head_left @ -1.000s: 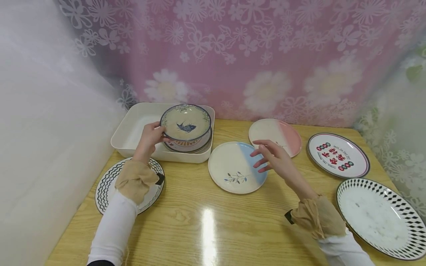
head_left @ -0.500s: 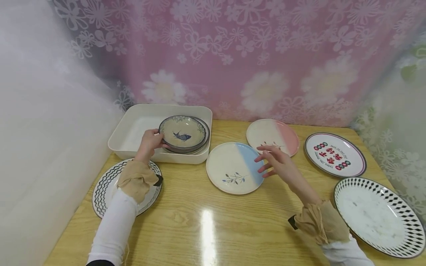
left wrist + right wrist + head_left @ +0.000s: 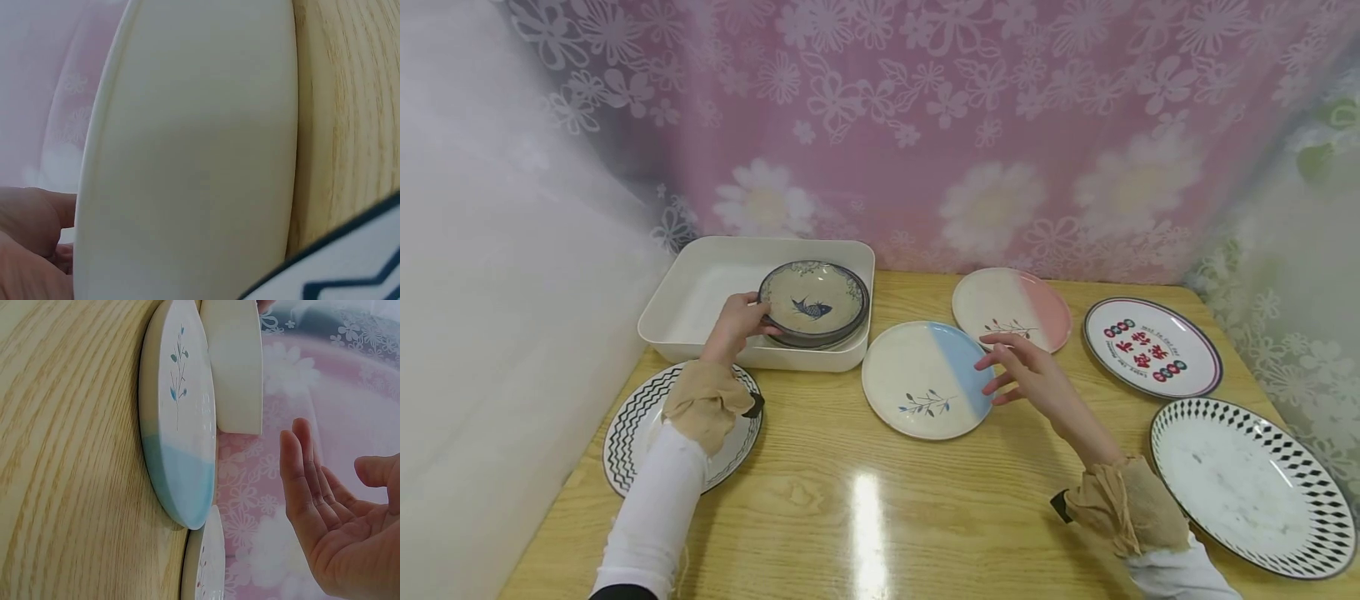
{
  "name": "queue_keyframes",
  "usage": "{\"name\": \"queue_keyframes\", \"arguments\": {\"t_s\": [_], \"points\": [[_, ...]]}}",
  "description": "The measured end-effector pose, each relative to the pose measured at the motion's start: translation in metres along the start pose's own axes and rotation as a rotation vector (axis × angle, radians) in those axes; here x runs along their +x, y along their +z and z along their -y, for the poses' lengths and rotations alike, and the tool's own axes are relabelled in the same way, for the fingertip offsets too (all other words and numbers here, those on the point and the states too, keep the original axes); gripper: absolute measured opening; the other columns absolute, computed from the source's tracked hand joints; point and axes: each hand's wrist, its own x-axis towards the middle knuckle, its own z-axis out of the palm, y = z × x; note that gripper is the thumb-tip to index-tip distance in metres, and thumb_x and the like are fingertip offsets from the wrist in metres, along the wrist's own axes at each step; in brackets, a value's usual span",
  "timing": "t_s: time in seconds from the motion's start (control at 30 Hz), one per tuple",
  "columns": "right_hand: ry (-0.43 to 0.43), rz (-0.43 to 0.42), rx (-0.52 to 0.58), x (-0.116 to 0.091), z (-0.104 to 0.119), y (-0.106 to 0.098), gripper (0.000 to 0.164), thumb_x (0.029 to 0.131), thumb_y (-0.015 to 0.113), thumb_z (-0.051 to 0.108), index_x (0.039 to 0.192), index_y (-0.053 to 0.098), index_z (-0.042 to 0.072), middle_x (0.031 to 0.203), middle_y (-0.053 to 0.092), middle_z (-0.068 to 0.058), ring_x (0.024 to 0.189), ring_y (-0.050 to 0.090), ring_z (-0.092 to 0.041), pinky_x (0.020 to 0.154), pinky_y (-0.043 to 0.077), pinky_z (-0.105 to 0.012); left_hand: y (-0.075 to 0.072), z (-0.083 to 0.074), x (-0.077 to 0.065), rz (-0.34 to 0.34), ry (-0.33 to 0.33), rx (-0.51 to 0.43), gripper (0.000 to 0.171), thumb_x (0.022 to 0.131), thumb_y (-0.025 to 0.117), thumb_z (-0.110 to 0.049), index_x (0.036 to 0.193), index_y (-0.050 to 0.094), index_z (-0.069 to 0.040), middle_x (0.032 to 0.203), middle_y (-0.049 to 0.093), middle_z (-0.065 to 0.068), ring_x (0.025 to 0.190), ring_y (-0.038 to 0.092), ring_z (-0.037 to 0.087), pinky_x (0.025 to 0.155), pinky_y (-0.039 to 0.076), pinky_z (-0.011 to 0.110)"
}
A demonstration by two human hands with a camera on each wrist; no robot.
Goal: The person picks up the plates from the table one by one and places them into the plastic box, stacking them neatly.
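Observation:
My left hand (image 3: 739, 321) pinches the left rim of a deep, cream plate with a blue fish (image 3: 812, 302). The plate sits over a stack of other dishes at the right end of a white rectangular bin (image 3: 681, 304); the stack is mostly hidden beneath it. In the left wrist view the bin's wall (image 3: 194, 156) hides most of the fingers. My right hand (image 3: 1026, 371) hovers with loosely bent fingers near the blue-edged plate (image 3: 917, 371), holding nothing. The right wrist view shows that hand (image 3: 344, 531) with its fingers apart from the plates.
A zigzag-rimmed plate (image 3: 741, 446) lies under my left forearm. Behind the blue-edged plate is a pink-edged plate (image 3: 1048, 312). At the right lie a plate with red characters (image 3: 1187, 333) and an oval, diamond-rimmed plate (image 3: 1247, 492). A floral curtain (image 3: 925, 167) hangs behind the wooden table (image 3: 790, 517).
The fish plate, held in my left hand, has come down onto the stack in the bin and now covers most of it. My right hand has hardly moved.

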Motion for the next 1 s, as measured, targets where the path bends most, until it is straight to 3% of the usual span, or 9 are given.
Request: {"name": "queue_keyframes", "arguments": {"t_s": [0.13, 0.37, 0.7, 0.8, 1.0], "points": [[0.000, -0.003, 0.005, 0.000, -0.001, 0.000, 0.045, 0.111, 0.042, 0.029, 0.146, 0.046, 0.002, 0.121, 0.061, -0.029, 0.083, 0.073, -0.021, 0.071, 0.064, -0.038, 0.002, -0.001, 0.003, 0.025, 0.016, 0.060, 0.044, 0.107, 0.038, -0.006, 0.146, 0.039, 0.015, 0.123, 0.057, 0.034, 0.058, 0.066, 0.002, 0.069, 0.060, 0.017], [0.005, -0.009, 0.011, -0.001, -0.003, 0.000, 0.045, 0.111, 0.042, 0.031, 0.146, 0.045, 0.002, 0.120, 0.062, -0.029, 0.083, 0.073, -0.021, 0.071, 0.064, -0.038, 0.002, 0.002, 0.007, -0.005, 0.048, 0.219, 0.032, 0.106, 0.044, -0.005, 0.124, 0.053, 0.019, 0.104, 0.060, 0.025, 0.056, 0.065, 0.001, 0.068, 0.060, 0.018], [-0.007, -0.011, 0.010, -0.005, -0.010, -0.008, 0.047, 0.111, 0.041, 0.032, 0.146, 0.044, 0.001, 0.121, 0.060, -0.030, 0.085, 0.073, -0.023, 0.072, 0.064, -0.041, 0.005, 0.000, 0.008, -0.047, 0.054, 0.279, 0.036, 0.106, 0.049, -0.009, 0.131, 0.055, 0.017, 0.110, 0.062, 0.030, 0.055, 0.064, 0.002, 0.070, 0.062, 0.024], [-0.012, -0.015, 0.011, -0.006, -0.011, -0.011, 0.048, 0.111, 0.040, 0.034, 0.146, 0.044, 0.001, 0.121, 0.060, -0.029, 0.086, 0.073, -0.026, 0.072, 0.064, -0.040, 0.006, 0.001, 0.007, -0.078, 0.070, 0.328, 0.037, 0.106, 0.049, -0.011, 0.132, 0.056, 0.015, 0.114, 0.063, 0.033, 0.056, 0.068, 0.004, 0.078, 0.062, 0.030], [-0.011, -0.034, -0.002, -0.008, -0.013, -0.017, 0.047, 0.111, 0.040, 0.033, 0.146, 0.044, 0.002, 0.120, 0.062, -0.026, 0.088, 0.073, -0.027, 0.072, 0.064, -0.038, 0.009, 0.001, 0.005, -0.115, 0.052, 0.415, 0.046, 0.106, 0.046, -0.014, 0.143, 0.047, 0.012, 0.129, 0.061, 0.032, 0.078, 0.077, 0.024, 0.101, 0.053, 0.043]]}}
